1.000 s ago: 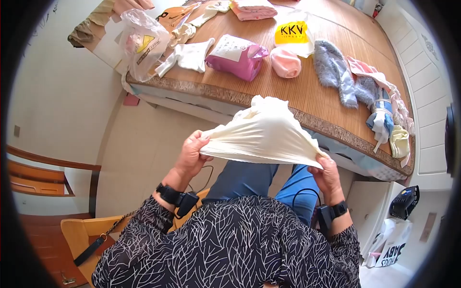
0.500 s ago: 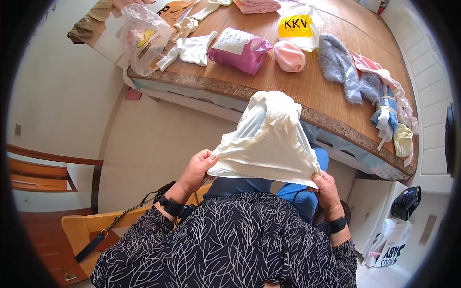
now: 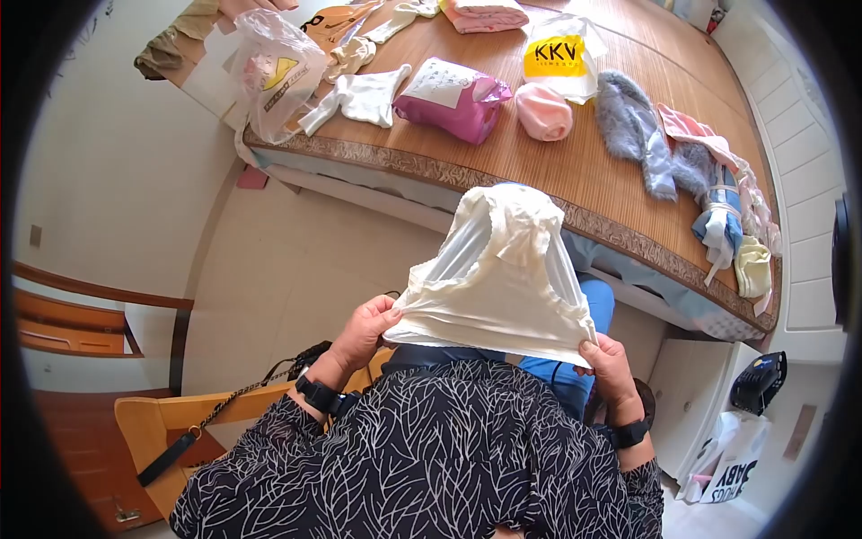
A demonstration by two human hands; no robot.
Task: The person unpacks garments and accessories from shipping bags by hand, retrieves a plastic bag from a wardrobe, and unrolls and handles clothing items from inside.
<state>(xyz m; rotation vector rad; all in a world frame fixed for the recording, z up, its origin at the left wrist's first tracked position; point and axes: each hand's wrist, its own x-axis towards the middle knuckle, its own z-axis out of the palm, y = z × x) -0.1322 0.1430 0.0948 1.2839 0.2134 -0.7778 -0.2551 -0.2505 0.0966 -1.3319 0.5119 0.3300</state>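
White underpants point(image 3: 498, 301) are stretched out between my two hands, above my lap. The waistband lies towards me, and the leg openings and crotch point away to the bed edge. My left hand point(image 3: 366, 331) pinches the left end of the waistband between thumb and fingers. At the opposite end, my right hand point(image 3: 607, 366) grips the other corner the same way. Some fingers of both hands are hidden behind the cloth.
Across the mat-covered bed point(image 3: 350, 154) lie a pink package point(image 3: 456, 112), a pink cloth roll point(image 3: 544, 113), a KKV bag point(image 3: 558, 58), white clothing point(image 3: 364, 97), fluffy grey clothing point(image 3: 633, 121) and a clear plastic bag point(image 3: 278, 76). A wooden chair point(image 3: 148, 418) stands at left, a white cabinet point(image 3: 696, 386) at right.
The underpants have come slightly lower and nearer to me, their far end pulling back from the bed edge. Both hands keep their hold. The view has shifted slightly.
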